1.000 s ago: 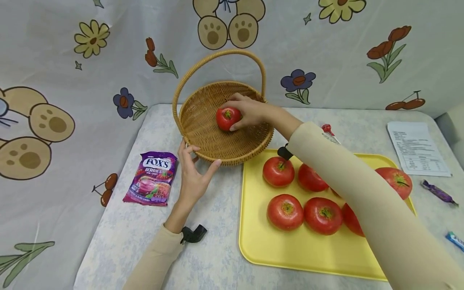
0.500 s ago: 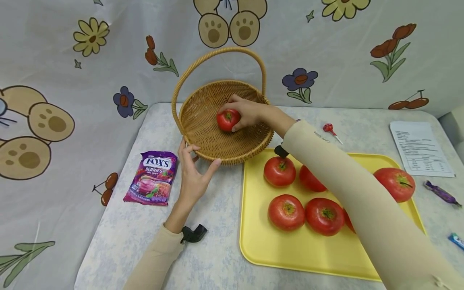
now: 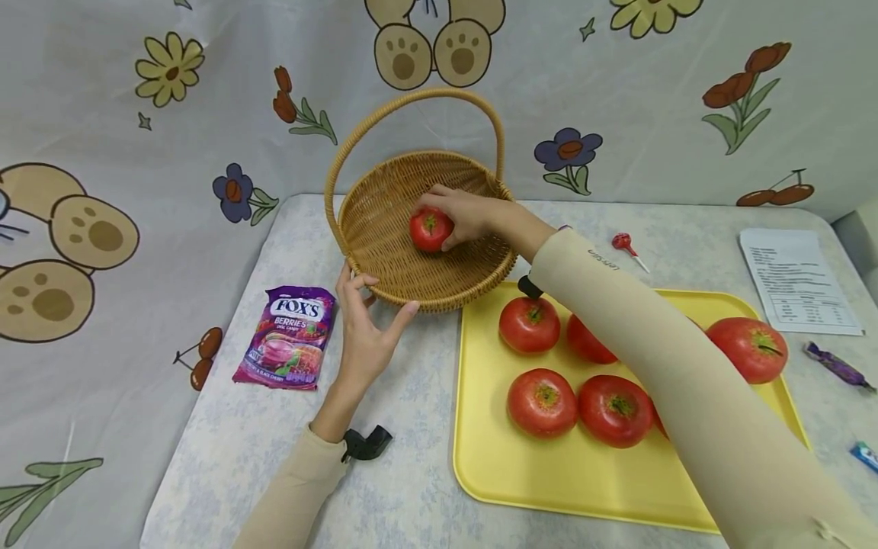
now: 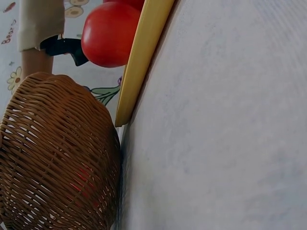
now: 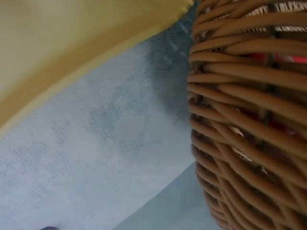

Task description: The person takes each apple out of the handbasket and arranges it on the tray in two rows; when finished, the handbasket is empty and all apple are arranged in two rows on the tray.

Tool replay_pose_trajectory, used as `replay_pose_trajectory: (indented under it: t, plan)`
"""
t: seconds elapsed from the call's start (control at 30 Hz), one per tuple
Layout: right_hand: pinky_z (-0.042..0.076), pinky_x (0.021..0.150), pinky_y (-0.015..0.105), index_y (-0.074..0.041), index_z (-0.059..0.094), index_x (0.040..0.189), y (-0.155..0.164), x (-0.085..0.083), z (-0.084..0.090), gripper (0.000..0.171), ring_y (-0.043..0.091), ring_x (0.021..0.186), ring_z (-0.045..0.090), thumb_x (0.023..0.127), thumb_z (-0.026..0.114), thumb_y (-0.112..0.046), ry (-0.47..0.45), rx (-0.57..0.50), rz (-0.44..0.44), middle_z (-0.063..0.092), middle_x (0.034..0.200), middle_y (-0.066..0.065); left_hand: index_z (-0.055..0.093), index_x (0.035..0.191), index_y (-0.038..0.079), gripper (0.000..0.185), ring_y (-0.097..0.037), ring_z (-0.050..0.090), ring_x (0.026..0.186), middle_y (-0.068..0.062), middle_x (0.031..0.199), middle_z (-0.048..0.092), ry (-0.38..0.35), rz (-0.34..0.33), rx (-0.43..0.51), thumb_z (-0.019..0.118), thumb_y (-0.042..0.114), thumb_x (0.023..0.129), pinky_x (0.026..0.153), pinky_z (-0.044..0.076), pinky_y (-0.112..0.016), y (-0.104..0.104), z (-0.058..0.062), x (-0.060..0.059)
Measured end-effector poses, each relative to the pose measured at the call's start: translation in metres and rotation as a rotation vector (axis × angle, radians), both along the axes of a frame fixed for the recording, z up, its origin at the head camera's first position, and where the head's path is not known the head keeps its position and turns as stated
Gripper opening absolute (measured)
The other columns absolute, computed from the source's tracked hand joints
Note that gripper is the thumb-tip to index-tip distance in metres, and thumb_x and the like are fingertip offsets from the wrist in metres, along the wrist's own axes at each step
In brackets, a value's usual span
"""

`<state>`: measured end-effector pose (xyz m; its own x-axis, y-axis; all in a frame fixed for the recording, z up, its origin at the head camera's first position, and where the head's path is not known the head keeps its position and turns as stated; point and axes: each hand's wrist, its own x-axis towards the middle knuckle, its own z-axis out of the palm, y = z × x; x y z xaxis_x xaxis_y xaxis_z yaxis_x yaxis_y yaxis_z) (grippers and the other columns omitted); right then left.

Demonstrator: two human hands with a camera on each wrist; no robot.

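Note:
A round wicker basket (image 3: 373, 210) with a tall hoop handle stands at the back of the table in the head view. Inside it, my right hand (image 3: 469, 213) grips a red apple (image 3: 428, 232), fingers over the top and thumb at its lower right. My left hand (image 3: 363, 339) holds the basket's front-left rim, its fingertips curled over the edge and its thumb out along the front. Through the weave in the left wrist view, the red of the apple shows dimly. The right wrist view has the basket's side (image 5: 240, 105) up close, with my hand hidden behind it.
A yellow tray (image 3: 528, 476) with several red apples (image 3: 542, 402) lies right of the basket, partly under my right sleeve. A purple candy bag (image 3: 288, 338) lies left. A lollipop (image 3: 623, 242), a printed sheet (image 3: 799, 282) and wrapped candies (image 3: 838, 366) lie on the right.
The right forearm has shifted slightly left, uncovering the lollipop. My right hand stays on the apple in the basket, and the left hand keeps its place on the rim.

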<state>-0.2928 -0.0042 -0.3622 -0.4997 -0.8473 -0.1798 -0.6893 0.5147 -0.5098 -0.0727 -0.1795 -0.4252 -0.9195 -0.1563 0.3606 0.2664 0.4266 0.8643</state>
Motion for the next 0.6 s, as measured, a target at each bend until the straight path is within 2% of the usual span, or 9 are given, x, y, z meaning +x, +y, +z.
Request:
replay_pose_trajectory:
  t: [0.3,0.6]
  plan:
    - [0.039,0.108,0.047,-0.02,0.043,0.143,0.004,0.0011,-0.0036,0.072,0.029,0.13,0.043,0.081,0.081,-0.014,-0.006,-0.016,-0.004,0.036,0.14,0.012,0.033,0.123,0.01,0.061,-0.028,0.015,0.149,-0.005,0.163,-0.001,0.0,0.009,-0.041,0.075,0.034,0.086,0.105,0.039,-0.054,0.0017,0.0006,0.002]
    - [0.04,0.107,0.047,-0.021,0.047,0.139,0.0063,0.0048,-0.0009,0.071,0.028,0.126,0.045,0.078,0.082,-0.013,0.006,-0.059,-0.004,0.038,0.136,0.011,0.033,0.122,0.01,0.061,-0.026,0.015,0.149,-0.004,0.163,0.0,-0.007,0.012,-0.038,0.075,0.035,0.085,0.105,0.039,-0.052,0.0009,0.0006,0.0022]
